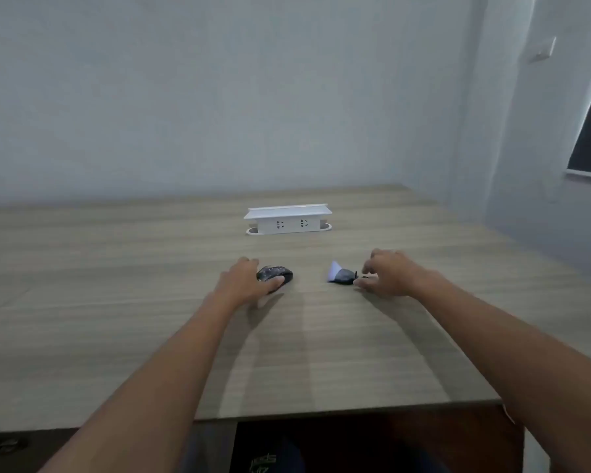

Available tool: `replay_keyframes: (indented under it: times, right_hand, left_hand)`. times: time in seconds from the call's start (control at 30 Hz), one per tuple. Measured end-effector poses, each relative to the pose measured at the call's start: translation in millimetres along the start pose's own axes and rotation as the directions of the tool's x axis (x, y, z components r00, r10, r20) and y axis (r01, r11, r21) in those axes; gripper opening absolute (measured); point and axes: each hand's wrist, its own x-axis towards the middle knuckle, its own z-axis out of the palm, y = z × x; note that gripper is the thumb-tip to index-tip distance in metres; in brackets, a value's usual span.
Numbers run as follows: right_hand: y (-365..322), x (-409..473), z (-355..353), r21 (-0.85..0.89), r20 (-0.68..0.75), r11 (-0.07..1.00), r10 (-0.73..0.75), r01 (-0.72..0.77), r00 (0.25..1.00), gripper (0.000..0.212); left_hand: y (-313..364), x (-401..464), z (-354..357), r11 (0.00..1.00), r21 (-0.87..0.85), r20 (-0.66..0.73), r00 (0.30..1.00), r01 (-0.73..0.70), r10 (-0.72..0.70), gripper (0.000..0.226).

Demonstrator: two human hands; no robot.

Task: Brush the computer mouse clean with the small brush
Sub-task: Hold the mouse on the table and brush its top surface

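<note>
On the table [116, 302], left hand [244, 279] grips the mouse [275, 273] — right hand [386, 273] loose beside the brush [342, 276].

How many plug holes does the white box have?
2. Both sit on the front of the white box: one socket on the left, one on the right. Other sides are hidden.

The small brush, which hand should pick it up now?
Right. The right hand is beside the small brush, fingers nearly touching; the left hand already rests on the mouse.
</note>
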Motion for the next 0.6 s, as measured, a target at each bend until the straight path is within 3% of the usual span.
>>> replay_keyframes:
  times: [0.13, 0.33, 0.6]
  right_hand:
    - [1.9, -2.9, 11.7, 0.029, -0.047, 0.999, -0.020, 0.022, 0.999, 0.039]
    - [6.8, 6.1, 19.7, 0.206, -0.081, 0.978, -0.018, 0.034, 0.997, 0.026]
    - [14.8, 17.5, 14.4, 0.547, -0.047, 0.837, 0.038, -0.006, 0.998, 0.020]
  left_hand:
    - [-6.5, 1.0, 10.4, 0.996, -0.085, -0.020, 1.000, -0.007, 0.005, 0.048]
    - [-11.5, 9.8, 19.2, 0.987, -0.159, -0.069, 0.998, -0.008, -0.003, 0.043]
    - [-9.2, 17.3, 18.3, 0.938, -0.345, -0.066, 0.998, -0.038, 0.016, 0.045]
